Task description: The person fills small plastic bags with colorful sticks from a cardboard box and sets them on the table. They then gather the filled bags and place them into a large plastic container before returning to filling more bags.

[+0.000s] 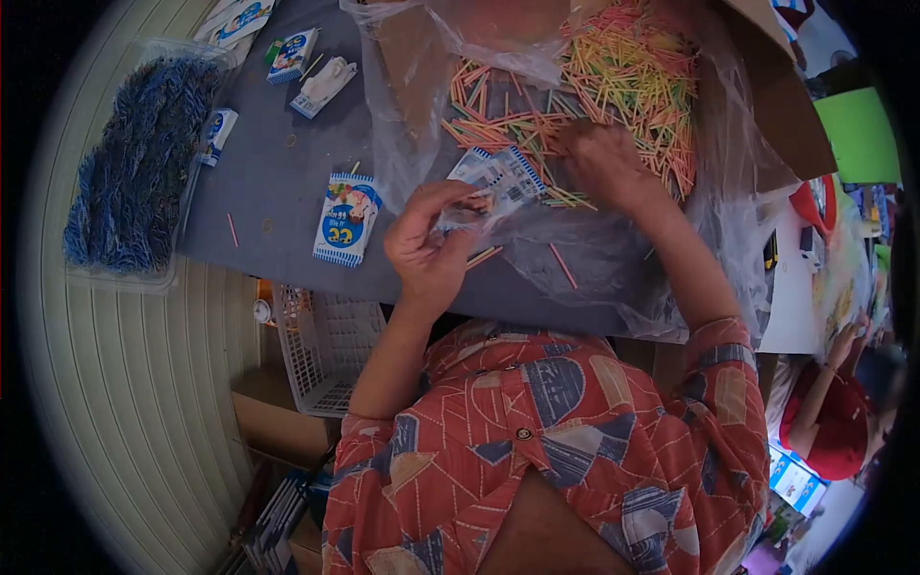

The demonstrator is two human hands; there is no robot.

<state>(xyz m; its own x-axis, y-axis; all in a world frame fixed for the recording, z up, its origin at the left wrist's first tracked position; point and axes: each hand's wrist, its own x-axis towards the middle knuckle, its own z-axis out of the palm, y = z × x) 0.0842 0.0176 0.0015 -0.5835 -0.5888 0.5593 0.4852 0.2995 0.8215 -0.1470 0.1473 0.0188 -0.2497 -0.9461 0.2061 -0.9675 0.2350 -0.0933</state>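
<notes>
My left hand (431,244) is closed on the edge of a small blue-and-white printed packet (513,177), thumb and fingers pinched together. My right hand (609,163) reaches into a heap of thin pastel sticks (632,81), pink, yellow and green. Its fingers are curled down among them, and what they hold is hidden. The heap lies on clear plastic sheeting (556,254) in an opened cardboard box (767,86). Left of my left hand, a filled blue-and-white packet (347,220) lies flat on the grey table (278,192).
More packets (292,56) and a white crumpled piece (331,81) lie at the table's far left. A clear tub (125,172) holds dark blue twisted strands. Below the table edge stands a white plastic basket (331,345). Another person (829,412) in red is at the right.
</notes>
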